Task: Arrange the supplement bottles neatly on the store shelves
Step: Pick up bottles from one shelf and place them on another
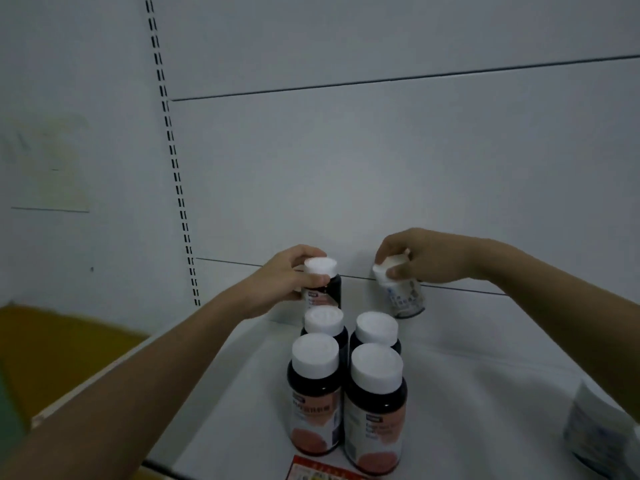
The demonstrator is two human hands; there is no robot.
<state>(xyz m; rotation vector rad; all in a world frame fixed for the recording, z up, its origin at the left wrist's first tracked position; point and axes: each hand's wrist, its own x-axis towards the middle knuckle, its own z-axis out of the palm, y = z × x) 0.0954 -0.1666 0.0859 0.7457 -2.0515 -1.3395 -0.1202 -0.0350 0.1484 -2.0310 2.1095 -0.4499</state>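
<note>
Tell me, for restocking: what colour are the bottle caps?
White round caps, clearest in the head view.

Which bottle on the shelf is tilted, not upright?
The pale-labelled bottle at the back right, held by the right hand; the five dark bottles stand upright.

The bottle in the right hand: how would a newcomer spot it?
On the white shelf, look at the back wall, right of the dark bottles. The right hand grips the pale bottle by its cap; it alone is tilted and light-bodied.
</note>
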